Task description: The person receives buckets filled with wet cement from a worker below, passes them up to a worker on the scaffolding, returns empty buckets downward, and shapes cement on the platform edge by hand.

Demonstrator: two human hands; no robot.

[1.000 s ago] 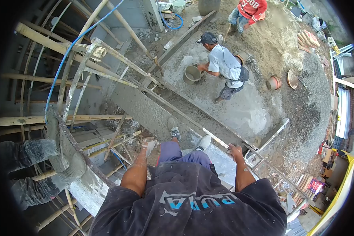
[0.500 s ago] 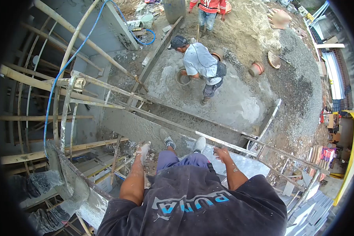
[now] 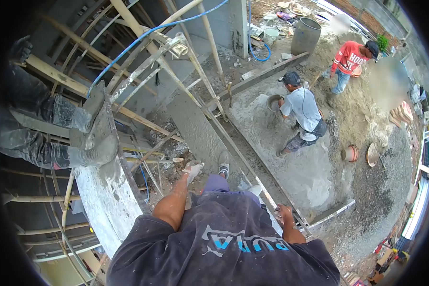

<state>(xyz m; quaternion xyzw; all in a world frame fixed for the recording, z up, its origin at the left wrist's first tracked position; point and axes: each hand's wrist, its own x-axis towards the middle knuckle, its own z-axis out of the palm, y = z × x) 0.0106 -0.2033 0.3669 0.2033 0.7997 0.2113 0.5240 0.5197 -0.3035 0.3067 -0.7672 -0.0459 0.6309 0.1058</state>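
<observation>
My left hand [image 3: 194, 171], crusted with pale cement, hangs low beside my left leg above the grey plank [image 3: 195, 124]. Its fingers are stretched forward and it holds nothing. My right hand [image 3: 286, 215] is at my right side, fingertips right at the long wooden rail [image 3: 264, 193]. Its fingers are loosely bent and apart, with nothing seen in them. Between my hands, my left shoe [image 3: 224, 169] rests on the plank; my right shoe [image 3: 255, 190] is partly hidden by my shirt.
Below, a person in a grey shirt [image 3: 302, 107] bends over a bucket [image 3: 274, 103] on wet concrete. Another in a red top [image 3: 350, 59] stands by sand. At left, someone's cement-covered boots [image 3: 97, 151] stand on a board [image 3: 105, 200] among bamboo poles [image 3: 57, 78].
My view has swung left, bringing another person's boots and legs into sight. My right hand is now closer to the wooden rail. The person in grey still bends over the bucket.
</observation>
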